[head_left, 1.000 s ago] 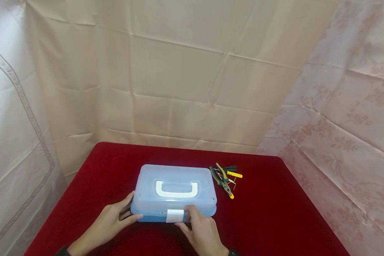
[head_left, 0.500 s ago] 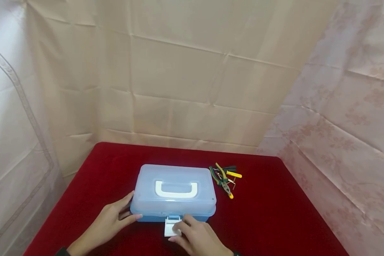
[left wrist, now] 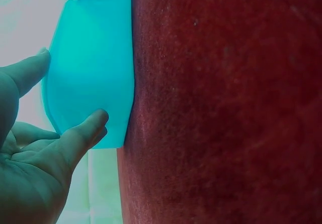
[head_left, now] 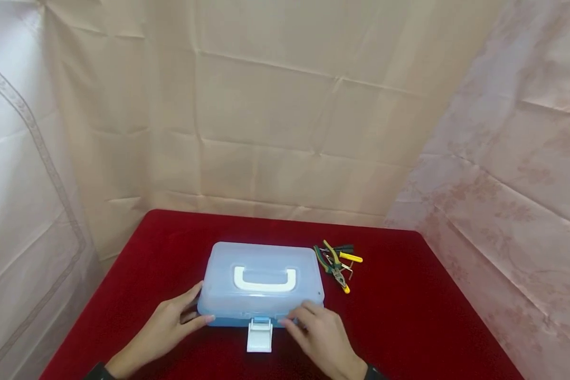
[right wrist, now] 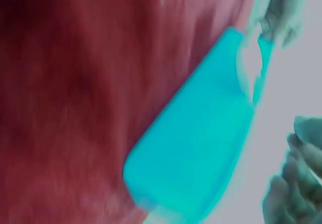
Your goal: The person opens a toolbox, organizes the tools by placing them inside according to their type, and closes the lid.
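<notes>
A toolbox [head_left: 266, 302] with a translucent lid, white handle [head_left: 264, 286] and blue base stands shut-lidded on the red-covered table. Its white latch [head_left: 259, 338] is flipped out and down at the front. My left hand [head_left: 166, 321] holds the box's front-left corner, thumb on the blue front face and fingers along the left side; the left wrist view shows this thumb and the blue front [left wrist: 93, 73] closely. At the front right, my right hand [head_left: 320, 332] is off the latch, fingers loosely bent around nothing. Blurred in its wrist view, it appears beside the lid. The box's contents are hidden.
To the right of the box lie pliers [head_left: 336, 269] with green and yellow handles, over a yellow-handled tool [head_left: 350, 257], a black-handled tool [head_left: 344, 248] and bent metal keys [head_left: 350, 270]. Cloth curtains [head_left: 285, 132] rise behind and beside the table [head_left: 408, 316].
The white latch has swung from against the box's front to hanging outward. My right hand has let go of it and moved right. My left hand stays at the corner.
</notes>
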`<state>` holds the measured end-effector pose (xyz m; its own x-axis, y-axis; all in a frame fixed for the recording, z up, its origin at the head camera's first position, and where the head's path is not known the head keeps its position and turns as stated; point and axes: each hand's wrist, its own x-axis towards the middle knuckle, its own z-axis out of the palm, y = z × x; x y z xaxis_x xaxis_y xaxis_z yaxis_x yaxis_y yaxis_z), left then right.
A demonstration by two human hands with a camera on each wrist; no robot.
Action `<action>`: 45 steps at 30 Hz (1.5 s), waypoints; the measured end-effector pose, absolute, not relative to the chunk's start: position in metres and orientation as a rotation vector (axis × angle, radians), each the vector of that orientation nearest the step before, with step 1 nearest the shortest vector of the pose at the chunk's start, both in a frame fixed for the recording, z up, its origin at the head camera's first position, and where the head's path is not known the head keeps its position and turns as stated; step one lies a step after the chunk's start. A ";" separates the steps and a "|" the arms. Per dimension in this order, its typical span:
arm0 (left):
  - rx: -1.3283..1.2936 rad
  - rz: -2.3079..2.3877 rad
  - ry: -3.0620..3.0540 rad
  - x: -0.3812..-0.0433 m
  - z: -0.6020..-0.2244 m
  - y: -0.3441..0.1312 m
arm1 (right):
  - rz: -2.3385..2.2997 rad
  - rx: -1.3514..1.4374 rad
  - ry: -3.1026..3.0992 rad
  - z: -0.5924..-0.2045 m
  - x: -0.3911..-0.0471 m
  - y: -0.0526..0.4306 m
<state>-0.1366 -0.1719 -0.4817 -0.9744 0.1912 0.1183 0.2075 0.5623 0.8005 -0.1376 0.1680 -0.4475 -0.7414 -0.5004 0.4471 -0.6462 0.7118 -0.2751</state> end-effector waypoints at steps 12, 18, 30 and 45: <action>-0.373 -1.373 -2.793 -0.142 -0.481 -0.175 | 1.052 0.590 -2.868 -0.451 -0.187 0.219; -0.411 -1.314 -2.780 -0.138 -0.482 -0.175 | 1.302 0.560 -2.956 -0.468 -0.186 0.219; -0.387 -1.122 -2.777 -0.137 -0.475 -0.177 | 1.165 0.583 -2.869 -0.467 -0.176 0.210; -0.250 -1.273 -2.692 -0.138 -0.469 -0.177 | 1.035 0.649 -2.477 -0.438 -0.186 0.213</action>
